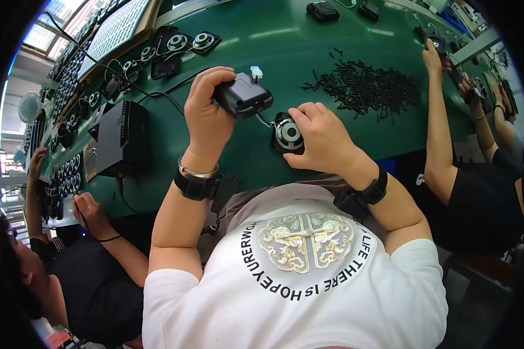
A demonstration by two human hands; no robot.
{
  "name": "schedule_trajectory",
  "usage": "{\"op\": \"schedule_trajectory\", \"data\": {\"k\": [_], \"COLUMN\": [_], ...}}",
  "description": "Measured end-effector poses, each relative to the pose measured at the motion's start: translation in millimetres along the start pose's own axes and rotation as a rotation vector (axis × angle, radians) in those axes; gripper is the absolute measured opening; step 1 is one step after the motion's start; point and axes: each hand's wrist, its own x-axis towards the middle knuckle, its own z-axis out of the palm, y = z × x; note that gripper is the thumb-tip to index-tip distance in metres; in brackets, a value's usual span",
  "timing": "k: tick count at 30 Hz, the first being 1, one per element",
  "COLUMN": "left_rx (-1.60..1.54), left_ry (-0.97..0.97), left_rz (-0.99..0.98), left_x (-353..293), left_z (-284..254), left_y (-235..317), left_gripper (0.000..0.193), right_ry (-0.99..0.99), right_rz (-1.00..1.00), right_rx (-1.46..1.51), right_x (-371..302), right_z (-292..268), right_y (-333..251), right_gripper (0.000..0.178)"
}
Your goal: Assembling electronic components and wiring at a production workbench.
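My left hand [208, 119] is closed round a black plastic speaker housing [244, 96], held up above the green table. A white connector [256, 72] sticks up beside the housing's far side. In my right hand [323, 134] is a small round speaker [289, 133] with a silver ring and a dark square frame, gripped between thumb and fingers at its right edge. A short wire [264, 120] runs between the housing and the speaker. The two parts are apart, the housing higher and to the left.
A pile of black screws [367, 87] lies to the right on the green table [262, 49]. At left stands a black box-shaped device [122, 139] with cables. More speakers [177, 42] lie at the far left. Co-workers' arms [439, 116] reach in at both sides.
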Motion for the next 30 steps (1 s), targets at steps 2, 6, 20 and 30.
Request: {"op": "schedule_trajectory", "data": {"k": [2,6,20,30], "left_rx": [0.076,0.347,0.302,-0.019], "left_ry": [-0.006,-0.014,-0.100,-0.152], "left_rz": [0.048,0.320,0.638,0.347], "left_x": [-16,-26,-34,-20], "left_z": [-1,-1,50,26], "left_y": [17,34,68,73], "left_gripper": [0.033,0.033,0.032,0.032], "right_ry": [0.093,0.230,-0.231,0.270], "right_rz": [0.002,-0.033,0.339,0.164], "right_rx": [-0.043,-0.139,1.560,0.705], "right_x": [-10,-22,-26,-22], "right_z": [4,13,-31,-42], "right_y": [-5,-6,-9,-5], "right_gripper": [0.072,0.074,0.066,0.071]}}
